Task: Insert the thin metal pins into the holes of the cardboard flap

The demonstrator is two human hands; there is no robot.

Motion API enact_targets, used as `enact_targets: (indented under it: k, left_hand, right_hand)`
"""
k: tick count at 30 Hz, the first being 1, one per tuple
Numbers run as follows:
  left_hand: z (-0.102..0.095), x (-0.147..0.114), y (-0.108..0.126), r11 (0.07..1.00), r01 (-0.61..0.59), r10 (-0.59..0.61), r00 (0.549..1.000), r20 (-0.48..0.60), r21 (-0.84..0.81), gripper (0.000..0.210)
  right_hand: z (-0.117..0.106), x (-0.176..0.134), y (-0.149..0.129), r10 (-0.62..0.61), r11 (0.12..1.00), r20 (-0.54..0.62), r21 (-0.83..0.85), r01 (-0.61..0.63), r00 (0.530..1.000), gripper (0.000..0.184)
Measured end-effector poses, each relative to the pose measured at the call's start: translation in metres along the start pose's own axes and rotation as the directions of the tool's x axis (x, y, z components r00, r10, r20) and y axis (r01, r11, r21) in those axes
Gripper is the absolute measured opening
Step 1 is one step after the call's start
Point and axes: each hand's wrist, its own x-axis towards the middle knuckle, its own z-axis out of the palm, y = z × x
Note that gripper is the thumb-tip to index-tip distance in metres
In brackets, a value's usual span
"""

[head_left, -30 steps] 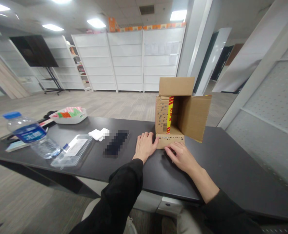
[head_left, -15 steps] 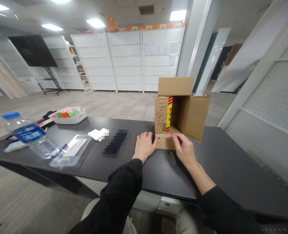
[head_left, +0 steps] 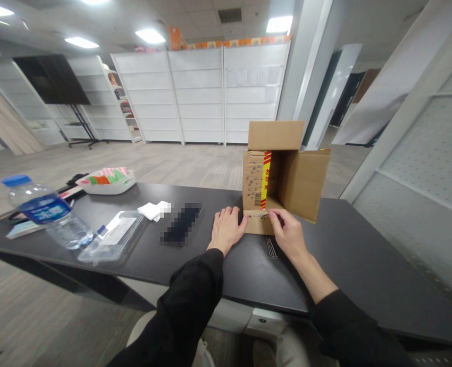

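Observation:
An opened cardboard box stands on its side, with its front flap lying toward me. Small round metal heads dot its left flap, and a short row of small metal pieces runs along the front flap. My left hand rests with spread fingers on the table, its thumb at the front flap's left edge. Thumb and fingertips of my right hand are pinched together over that flap, at the right end of the row; whatever they hold is too small to name. Several thin metal nails or screws lie just below.
The dark table also holds a phone-like blurred dark object, white tissue, a clear plastic case, a water bottle and a white basket. A perforated panel stands to the right.
My right hand has shifted very slightly left along the front flap, still pinched. My left hand and the box have kept their places.

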Motion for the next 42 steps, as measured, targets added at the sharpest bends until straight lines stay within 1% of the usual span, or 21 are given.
enact_targets:
  k: [6, 14, 20, 24, 30, 37, 42]
  left_hand:
    - [0.0014, 0.0001, -0.0007, 1.0, -0.007, 0.007, 1.0, -0.01, 0.002, 0.04]
    - [0.0006, -0.0004, -0.0006, 1.0, -0.016, 0.016, 1.0, -0.014, 0.013, 0.04]
    - [0.0018, -0.0002, -0.0015, 1.0, -0.023, 0.023, 0.999, -0.026, 0.014, 0.04]
    - [0.0039, 0.0003, -0.0021, 0.999, -0.026, 0.027, 0.999, -0.03, 0.02, 0.041]
    - [0.0061, 0.0005, -0.003, 1.0, -0.019, 0.019, 1.0, -0.025, 0.007, 0.041]
    - [0.0034, 0.0003, -0.0018, 1.0, -0.019, 0.019, 1.0, -0.023, 0.016, 0.041]
    - [0.0042, 0.0002, -0.0023, 1.0, -0.024, 0.024, 0.999, -0.028, 0.009, 0.04]
  right_hand:
    - [0.0012, 0.001, 0.0006, -0.138, 0.988, 0.05, -0.057, 0.141, 0.989, 0.027]
    - [0.0005, 0.0029, -0.0005, -0.147, 0.982, 0.054, -0.115, 0.153, 0.988, 0.026]
    - [0.0003, 0.0048, -0.0018, -0.195, 0.96, 0.081, -0.188, 0.207, 0.978, 0.026]
    - [0.0012, 0.0048, 0.0004, -0.229, 0.944, 0.068, -0.226, 0.239, 0.971, 0.025]
    - [0.0025, 0.0042, 0.0031, -0.188, 0.955, 0.079, -0.218, 0.201, 0.979, 0.022]
    - [0.0026, 0.005, 0.0044, -0.165, 0.946, 0.115, -0.262, 0.19, 0.98, 0.022]
    - [0.0015, 0.0047, 0.0013, -0.168, 0.943, 0.097, -0.274, 0.188, 0.981, 0.019]
